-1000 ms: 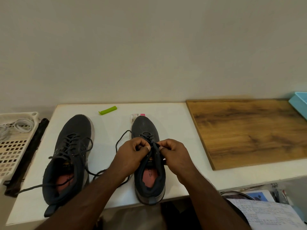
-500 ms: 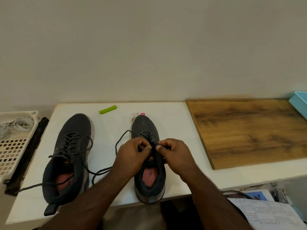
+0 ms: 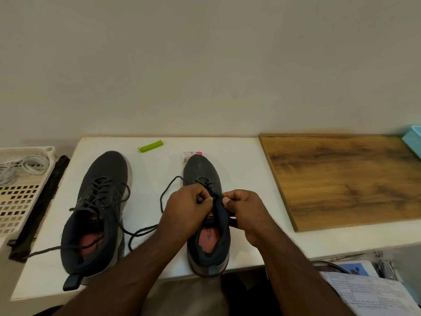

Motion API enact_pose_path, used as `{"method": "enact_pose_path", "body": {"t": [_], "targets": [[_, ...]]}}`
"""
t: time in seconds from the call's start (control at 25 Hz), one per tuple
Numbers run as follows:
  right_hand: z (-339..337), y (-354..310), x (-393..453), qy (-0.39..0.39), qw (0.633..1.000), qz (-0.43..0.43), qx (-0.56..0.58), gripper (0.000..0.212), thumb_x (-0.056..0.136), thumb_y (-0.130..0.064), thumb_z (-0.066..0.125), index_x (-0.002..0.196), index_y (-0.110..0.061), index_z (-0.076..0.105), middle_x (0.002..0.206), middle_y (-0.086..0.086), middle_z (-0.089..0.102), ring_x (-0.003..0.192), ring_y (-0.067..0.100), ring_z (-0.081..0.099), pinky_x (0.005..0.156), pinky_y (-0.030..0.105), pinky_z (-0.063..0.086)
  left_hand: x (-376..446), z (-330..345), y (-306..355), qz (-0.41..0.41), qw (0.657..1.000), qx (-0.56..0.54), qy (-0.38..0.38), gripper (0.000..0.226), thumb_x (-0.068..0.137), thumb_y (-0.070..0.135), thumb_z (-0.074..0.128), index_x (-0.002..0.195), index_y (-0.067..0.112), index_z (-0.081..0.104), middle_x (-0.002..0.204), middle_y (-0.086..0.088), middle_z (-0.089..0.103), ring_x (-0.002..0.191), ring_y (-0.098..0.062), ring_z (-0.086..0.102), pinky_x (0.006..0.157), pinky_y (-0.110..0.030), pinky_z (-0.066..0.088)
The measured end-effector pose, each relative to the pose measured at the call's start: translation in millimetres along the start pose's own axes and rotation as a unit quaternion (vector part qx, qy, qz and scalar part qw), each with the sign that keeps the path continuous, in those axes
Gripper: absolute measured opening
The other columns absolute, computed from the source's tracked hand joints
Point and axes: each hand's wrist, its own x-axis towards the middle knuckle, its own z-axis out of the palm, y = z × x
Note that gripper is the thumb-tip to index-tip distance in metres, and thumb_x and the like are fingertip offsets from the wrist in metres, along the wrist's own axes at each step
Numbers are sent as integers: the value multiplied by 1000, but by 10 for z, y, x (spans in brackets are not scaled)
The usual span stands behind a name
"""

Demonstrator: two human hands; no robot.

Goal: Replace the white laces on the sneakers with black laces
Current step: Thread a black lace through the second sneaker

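Observation:
Two dark grey sneakers stand toe-away on the white table [image 3: 241,169]. The left sneaker [image 3: 100,201] is laced in black, its loose lace ends trailing toward the table's left edge. Over the right sneaker [image 3: 202,169] both hands work at the upper eyelets. My left hand [image 3: 186,208] has its fingers curled and pinches the black lace [image 3: 166,190], which loops out to the left. My right hand [image 3: 246,208] pinches the sneaker's right collar edge beside the tongue. White laces [image 3: 25,165] lie coiled in a cream basket [image 3: 22,201] at the far left.
A green clip [image 3: 150,146] and a small white-and-pink tag [image 3: 191,154] lie near the table's back edge. A wooden board [image 3: 341,179] covers the right side. A black bar [image 3: 38,208] lies between basket and table. Papers [image 3: 369,293] sit below at right; a blue tray corner [image 3: 413,139] is at far right.
Both hands stay at the right sneaker's top eyelets with only small finger shifts. The loose lace on the table has drawn in slightly toward the sneaker.

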Motion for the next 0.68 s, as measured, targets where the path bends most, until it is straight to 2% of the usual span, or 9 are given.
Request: {"method": "enact_pose_path", "body": {"t": [0.28,0.48,0.68], "targets": [[1,-2,-10,-6,1000,-9,-14,18,101,-7,54,107,-7,71,97,13,74,86,24,73,66,26,59,16,37,24,30,998,61,-3,13,92,28,62,84,20,67,75,5,65,69,-8,58,60,-11,40],[-50,-76,-50,-22,1000,-5,17,17,99,-18,60,102,-10,75,95,12,75,84,23,71,74,30,60,30,21,16,-12,1000,26,-3,12,92,28,63,81,22,67,71,5,66,68,-9,61,58,-10,39],[-95,-74,-69,-51,997,-49,-28,20,95,-4,61,105,-13,76,95,5,76,87,20,74,72,26,58,4,10,11,-24,1000,-12,-13,13,93,26,62,82,26,68,71,9,66,68,-5,62,60,-13,42]]}}
